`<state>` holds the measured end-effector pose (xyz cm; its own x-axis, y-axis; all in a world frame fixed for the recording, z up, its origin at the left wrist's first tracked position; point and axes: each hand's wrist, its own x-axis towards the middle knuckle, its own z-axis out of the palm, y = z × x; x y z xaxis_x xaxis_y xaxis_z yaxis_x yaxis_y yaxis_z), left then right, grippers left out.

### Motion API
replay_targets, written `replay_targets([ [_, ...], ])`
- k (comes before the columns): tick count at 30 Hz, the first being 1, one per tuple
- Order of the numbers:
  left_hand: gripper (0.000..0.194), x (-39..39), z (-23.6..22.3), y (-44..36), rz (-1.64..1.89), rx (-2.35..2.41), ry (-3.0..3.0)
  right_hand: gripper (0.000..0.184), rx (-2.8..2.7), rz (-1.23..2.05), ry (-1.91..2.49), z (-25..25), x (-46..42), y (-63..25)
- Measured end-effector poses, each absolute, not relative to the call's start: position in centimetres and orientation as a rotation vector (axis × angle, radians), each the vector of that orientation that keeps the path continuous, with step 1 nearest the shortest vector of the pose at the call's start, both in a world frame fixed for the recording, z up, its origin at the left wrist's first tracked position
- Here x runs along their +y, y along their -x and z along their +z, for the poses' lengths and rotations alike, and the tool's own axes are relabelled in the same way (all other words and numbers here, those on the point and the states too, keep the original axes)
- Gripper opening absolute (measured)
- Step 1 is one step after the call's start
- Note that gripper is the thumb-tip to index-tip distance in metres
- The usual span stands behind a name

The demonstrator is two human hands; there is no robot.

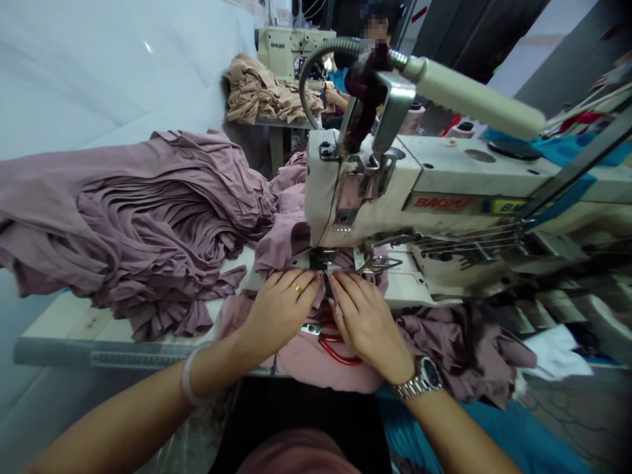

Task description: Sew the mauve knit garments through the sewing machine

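Left forearm [123, 428] and right forearm [459, 438] angle in on the presser foot [322, 260]

Left hand [281, 313], a gold ring [296, 288] on one finger, lies palm-down on mauve cloth [301, 355], its fingers lightly spread and pressing. Right hand [368, 327], a steel watch [424, 377] on its wrist, lies the same way, its fingertips close beside the left's. No clear pinch shows, though the hands hide whether either catches a fold.

Under both hands the cloth runs forward, away from the body, toward the foot of the sewing machine [419, 184], and bunches off to the right. Left fingertips are slightly nearer the foot.

Red-handled scissors [340, 352] lie on the cloth just below the right hand. A heaped mauve pile [138, 230] sits left on the table [54, 329]. Far ahead, a co-worker's hand [334, 99] works beside tan cloth [261, 92].
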<state>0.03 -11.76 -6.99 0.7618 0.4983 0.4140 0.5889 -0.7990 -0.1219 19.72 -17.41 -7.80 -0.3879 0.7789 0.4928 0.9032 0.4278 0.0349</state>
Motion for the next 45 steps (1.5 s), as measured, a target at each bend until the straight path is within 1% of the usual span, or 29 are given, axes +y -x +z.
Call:
replay_targets([
  [4, 0.038, -11.9, -6.9, -0.1, -0.492, -0.895, 2.718, 0.044, -2.222, -0.304, 1.494, -7.6, -17.3, -18.9],
  [11, 0.036, -11.7, -6.9, 0.2, -0.539, -0.88, 2.731, 0.043, -2.188, -0.253, 1.519, -7.6, -17.5, -18.6],
  [17, 0.035, -11.6, -7.2, 0.1, -0.57, -0.882, 2.738, 0.045, -2.262, -0.329, 1.551, -7.8, -17.5, -18.4],
  [22, 0.036, -11.6, -7.3, 0.1, -0.575, -0.87, 2.763, 0.045, -2.262, -0.302, 1.569, -7.6, -17.6, -18.5],
  [29, 0.035, -11.6, -6.9, -0.1, -0.506, -0.907, 2.786, 0.045, -2.291, -0.402, 1.555, -7.5, -17.5, -18.3],
  [33, 0.04, -11.5, -6.6, -0.2, -0.533, -0.935, 2.811, 0.046, -2.329, -0.464, 1.511, -7.6, -17.4, -18.3],
  [36, 0.038, -11.4, -6.6, -0.1, -0.52, -0.936, 2.811, 0.047, -2.338, -0.429, 1.487, -7.8, -17.4, -18.6],
  [40, 0.036, -11.4, -6.5, 0.1, -0.522, -0.913, 2.811, 0.043, -2.293, -0.344, 1.448, -7.9, -17.3, -18.9],
  [45, 0.034, -11.5, -6.3, -0.2, -0.524, -0.939, 2.769, 0.042, -2.253, -0.346, 1.51, -7.6, -17.0, -18.3],
])
